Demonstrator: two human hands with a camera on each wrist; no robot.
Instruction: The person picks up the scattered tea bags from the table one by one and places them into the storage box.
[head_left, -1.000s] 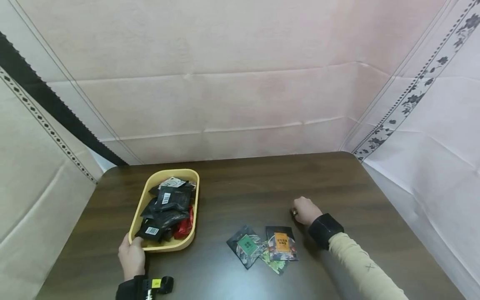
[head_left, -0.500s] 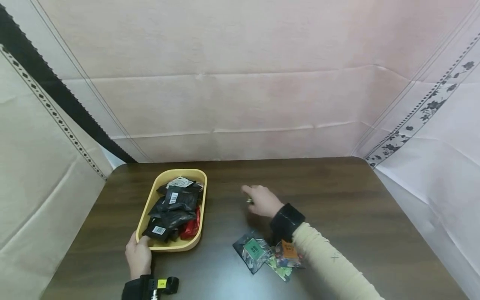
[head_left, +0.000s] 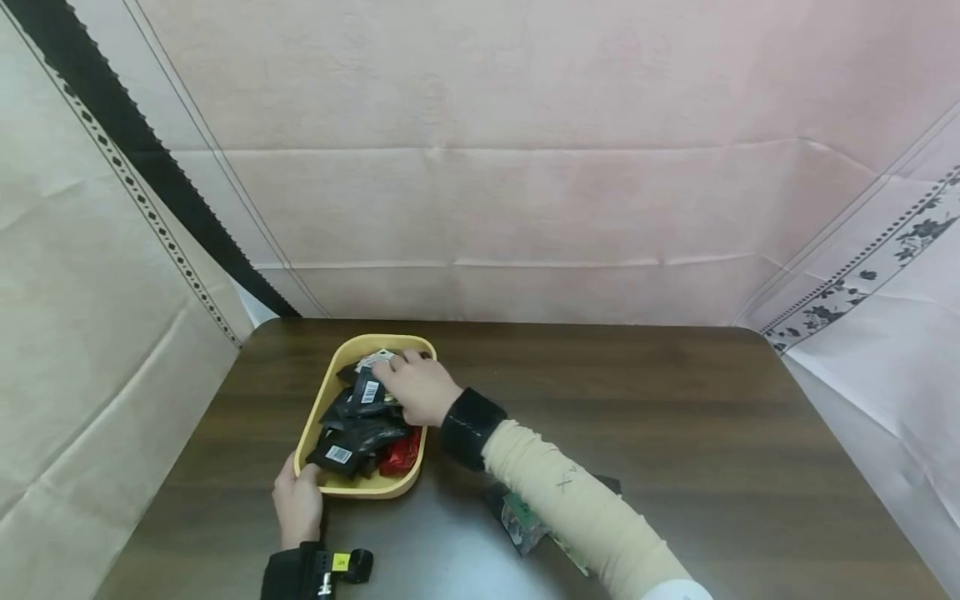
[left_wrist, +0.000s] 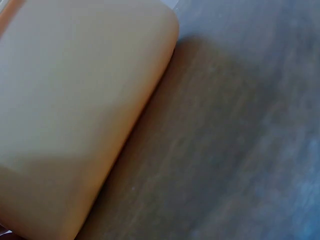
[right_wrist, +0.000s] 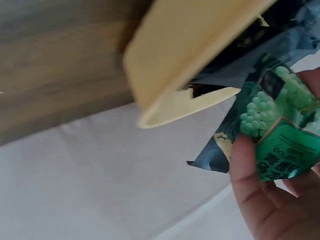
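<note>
The yellow tray (head_left: pixel 347 486) serves as the landmark. Lifting the top packet cleanly seems best done straight up, with the tray kept braced so the pile stays put.

At the tray's near left corner, the left hand (head_left: pixel 297 504) grips the rim, fingers curled over it.

Over the tray's far end, the right hand (head_left: pixel 417 388) pinches a green-printed sachet (right_wrist: pixel 274 134), thumb on its face. Black sachets (head_left: pixel 352 421) and a red one (head_left: pixel 399 456) fill the tray. To the tray's right, loose sachets (head_left: pixel 522 522) lie under the sleeve (head_left: pixel 570 515).
</note>
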